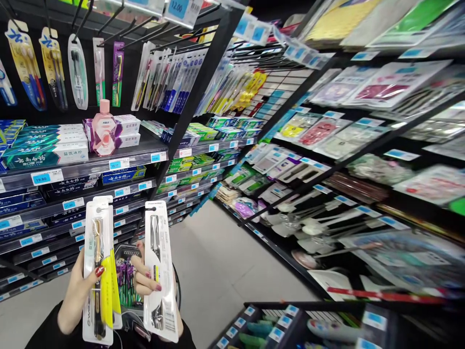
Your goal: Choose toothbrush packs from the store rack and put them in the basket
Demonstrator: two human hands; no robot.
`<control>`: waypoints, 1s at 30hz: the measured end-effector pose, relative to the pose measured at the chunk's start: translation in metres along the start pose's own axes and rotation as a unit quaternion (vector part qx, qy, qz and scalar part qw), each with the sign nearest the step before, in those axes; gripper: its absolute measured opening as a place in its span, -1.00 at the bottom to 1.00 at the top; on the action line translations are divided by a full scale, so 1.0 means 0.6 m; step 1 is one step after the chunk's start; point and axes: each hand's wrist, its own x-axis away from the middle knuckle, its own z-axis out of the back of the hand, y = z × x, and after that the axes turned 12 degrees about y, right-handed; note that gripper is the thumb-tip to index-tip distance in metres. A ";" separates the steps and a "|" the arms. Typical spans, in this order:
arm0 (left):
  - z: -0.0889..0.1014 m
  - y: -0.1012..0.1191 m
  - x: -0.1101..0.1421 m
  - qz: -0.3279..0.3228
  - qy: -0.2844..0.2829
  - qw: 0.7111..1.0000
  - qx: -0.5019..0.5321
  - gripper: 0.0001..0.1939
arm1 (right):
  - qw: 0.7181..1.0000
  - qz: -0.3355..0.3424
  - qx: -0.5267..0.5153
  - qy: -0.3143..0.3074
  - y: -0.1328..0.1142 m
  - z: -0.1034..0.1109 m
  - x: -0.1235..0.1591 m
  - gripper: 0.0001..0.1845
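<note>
My left hand (74, 290), with red-painted nails, is closed on packaged toothbrushes (95, 232), at least two white-and-clear packs with yellow panels overlapping each other. A dark handle and a gold-coloured head show through the front pack. Beside it, my right hand (142, 277) grips another packaged toothbrush (162, 261), held upright with a barcode near its lower end. Its fingers wrap round the pack's left edge. Between and behind my hands sits a dark basket holding several purple-and-green packs (125, 278), partly hidden.
At left, a shelf (83, 163) carries toothpaste boxes (47, 150) and a pink bottle (104, 128), under hanging toothbrushes (77, 70). Grey floor (218, 252) runs between the racks. Bagged goods and utensils (316, 223) line the right rack. A low display bin (286, 329) stands at front right.
</note>
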 end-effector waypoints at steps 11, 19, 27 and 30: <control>0.004 0.009 0.021 0.128 0.022 0.986 0.099 -0.01 | 0.988 0.051 -0.074 -0.123 0.013 -0.013 -0.003 -0.33; 0.003 0.008 0.026 0.122 0.038 0.988 0.082 -0.07 | 0.963 0.043 -0.263 -0.041 -0.013 -0.054 -0.017 -0.69; 0.008 0.002 0.030 0.141 0.041 0.982 0.118 -0.03 | 0.963 0.037 -0.171 -0.206 -0.018 -0.053 -0.026 -0.47; 0.014 -0.001 0.029 0.167 0.015 0.974 0.150 -0.04 | 0.952 0.083 -0.052 -0.291 -0.013 -0.046 -0.024 -0.42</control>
